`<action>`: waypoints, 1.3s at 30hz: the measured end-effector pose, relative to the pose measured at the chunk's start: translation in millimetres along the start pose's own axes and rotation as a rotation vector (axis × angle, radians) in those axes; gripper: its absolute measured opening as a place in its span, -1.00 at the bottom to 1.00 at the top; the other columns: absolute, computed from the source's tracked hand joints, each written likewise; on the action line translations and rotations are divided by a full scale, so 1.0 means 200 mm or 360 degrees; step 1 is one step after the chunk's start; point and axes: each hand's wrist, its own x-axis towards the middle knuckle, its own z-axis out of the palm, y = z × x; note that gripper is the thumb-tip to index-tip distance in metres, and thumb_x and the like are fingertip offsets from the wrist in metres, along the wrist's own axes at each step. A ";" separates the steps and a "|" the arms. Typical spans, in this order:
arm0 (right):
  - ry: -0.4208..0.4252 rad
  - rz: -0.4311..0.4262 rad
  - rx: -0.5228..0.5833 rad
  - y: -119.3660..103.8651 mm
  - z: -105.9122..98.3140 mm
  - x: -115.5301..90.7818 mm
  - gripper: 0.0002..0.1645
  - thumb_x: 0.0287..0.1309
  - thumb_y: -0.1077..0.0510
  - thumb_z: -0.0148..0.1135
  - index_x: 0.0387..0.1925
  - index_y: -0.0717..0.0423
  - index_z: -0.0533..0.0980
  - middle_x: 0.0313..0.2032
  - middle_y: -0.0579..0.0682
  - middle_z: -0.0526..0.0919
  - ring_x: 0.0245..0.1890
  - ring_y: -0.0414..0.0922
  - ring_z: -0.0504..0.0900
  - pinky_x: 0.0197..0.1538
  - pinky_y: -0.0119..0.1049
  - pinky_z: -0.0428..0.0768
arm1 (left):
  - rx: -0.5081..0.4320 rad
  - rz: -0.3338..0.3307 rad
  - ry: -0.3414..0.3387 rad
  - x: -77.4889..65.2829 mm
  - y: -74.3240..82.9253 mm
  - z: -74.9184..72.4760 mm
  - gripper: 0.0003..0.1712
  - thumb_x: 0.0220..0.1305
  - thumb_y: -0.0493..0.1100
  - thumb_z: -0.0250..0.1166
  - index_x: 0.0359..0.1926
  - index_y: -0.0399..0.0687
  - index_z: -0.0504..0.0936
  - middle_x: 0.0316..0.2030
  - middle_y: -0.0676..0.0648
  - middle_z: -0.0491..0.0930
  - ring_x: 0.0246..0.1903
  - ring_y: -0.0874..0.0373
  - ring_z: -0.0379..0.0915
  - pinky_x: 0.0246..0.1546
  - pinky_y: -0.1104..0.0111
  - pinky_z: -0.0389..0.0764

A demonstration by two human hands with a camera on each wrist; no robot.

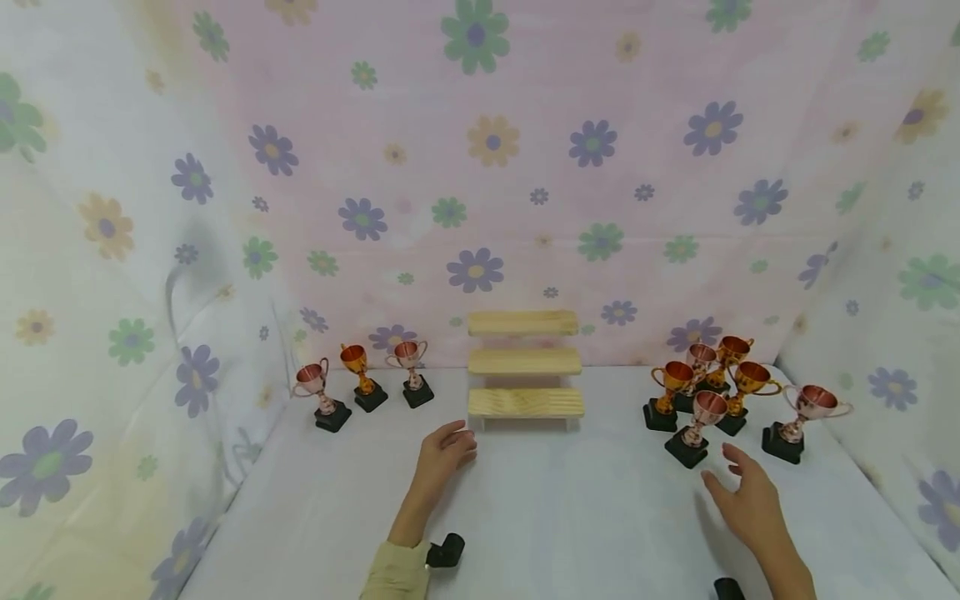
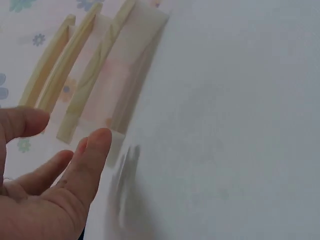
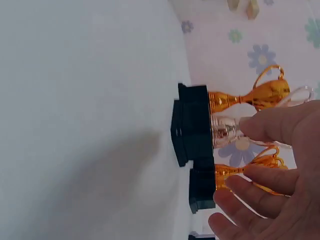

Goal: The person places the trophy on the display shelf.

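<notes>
My left hand (image 1: 444,457) hovers beside the front left corner of a three-step wooden stand (image 1: 527,403), its fingers loosely bent and holding nothing. In the left wrist view, the thumb and fingers (image 2: 95,160) are apart, with the stand's slats behind them. My right hand (image 1: 750,504) reaches toward the nearest rose-gold trophy cup (image 1: 708,408) on a black base. Its thumb and fingers are spread around the space by that cup. In the right wrist view, the thumb overlaps the rose-gold trophy (image 3: 225,131); whether it touches cannot be told. A gold trophy (image 3: 270,95) stands beside it.
Several more gold and rose-gold trophies stand at the right, including a gold one (image 1: 675,379) and an outer rose-gold one (image 1: 816,404). At the left are two rose-gold trophies (image 1: 313,381) and one gold (image 1: 356,360). Flowered cloth (image 1: 525,275) walls the white table (image 1: 570,517).
</notes>
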 end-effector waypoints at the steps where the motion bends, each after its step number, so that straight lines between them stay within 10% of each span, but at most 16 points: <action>1: 0.0011 -0.0003 -0.0017 0.01 -0.02 0.01 -0.15 0.40 0.14 0.17 0.43 0.58 0.03 0.35 0.60 0.16 0.30 0.49 0.26 0.29 0.42 0.38 | -0.0039 -0.0034 0.0035 0.02 0.00 0.01 -0.50 0.51 -0.29 0.12 0.34 -0.53 0.35 0.11 -0.50 0.55 -0.05 -0.02 0.66 0.00 0.25 0.76; 7: 0.0014 -0.0106 -0.0042 0.01 -0.09 0.08 0.09 0.37 0.06 0.28 0.46 0.63 -0.18 0.34 0.66 0.09 0.28 0.52 0.22 0.30 0.45 0.34 | -0.0305 -0.0195 0.0184 0.09 0.01 0.03 -0.53 0.58 -0.21 0.05 0.32 -0.47 0.41 0.07 -0.39 0.59 -0.14 0.13 0.64 -0.01 0.30 0.75; 16: -0.0194 -0.0192 0.0469 0.09 -0.08 0.22 0.22 0.36 -0.03 0.33 0.55 0.41 -0.29 0.47 0.53 0.04 0.43 0.40 0.14 0.42 0.11 0.35 | -0.0542 -0.0313 0.0246 0.19 0.00 0.06 -0.53 0.53 -0.23 0.11 0.30 -0.48 0.41 -0.09 -0.17 0.59 -0.14 0.15 0.61 0.01 0.37 0.73; 21: -0.0191 -0.0188 0.0698 0.16 -0.07 0.28 0.17 0.37 0.00 0.31 0.60 0.25 -0.27 0.48 0.35 0.18 0.20 -0.41 0.43 0.07 -0.68 0.56 | -0.0596 -0.0310 0.0290 0.21 0.01 0.10 -0.50 0.48 -0.29 0.17 0.32 -0.51 0.39 -0.11 -0.16 0.61 -0.17 0.18 0.61 0.01 0.40 0.72; 27: -0.0140 -0.0255 0.0772 0.17 -0.07 0.32 0.11 0.37 -0.03 0.31 0.60 0.26 -0.17 0.46 0.29 0.26 -0.02 -0.75 0.33 -0.02 -0.77 0.52 | -0.0582 -0.0276 0.0318 0.22 0.01 0.11 -0.48 0.44 -0.32 0.21 0.30 -0.57 0.38 -0.19 -0.13 0.61 -0.24 0.21 0.60 -0.07 0.44 0.73; 33: -0.0053 -0.0296 0.0839 0.17 -0.07 0.33 0.03 0.34 0.03 0.35 0.55 0.37 -0.01 0.05 -0.53 0.47 -0.05 -0.70 0.45 -0.05 -0.75 0.55 | -0.0587 -0.0274 0.0330 0.22 0.00 0.11 -0.49 0.44 -0.32 0.20 0.30 -0.56 0.39 -0.19 -0.12 0.62 -0.25 0.23 0.60 -0.10 0.48 0.73; 39: 0.0010 -0.0330 0.0813 0.16 -0.08 0.33 -0.09 0.31 0.05 0.38 0.46 0.38 0.16 -0.09 -0.68 0.45 -0.07 -0.70 0.46 -0.09 -0.74 0.57 | -0.0587 -0.0243 0.0370 0.22 -0.01 0.12 -0.50 0.42 -0.33 0.22 0.28 -0.56 0.42 -0.07 -0.20 0.62 -0.21 0.23 0.60 -0.03 0.44 0.72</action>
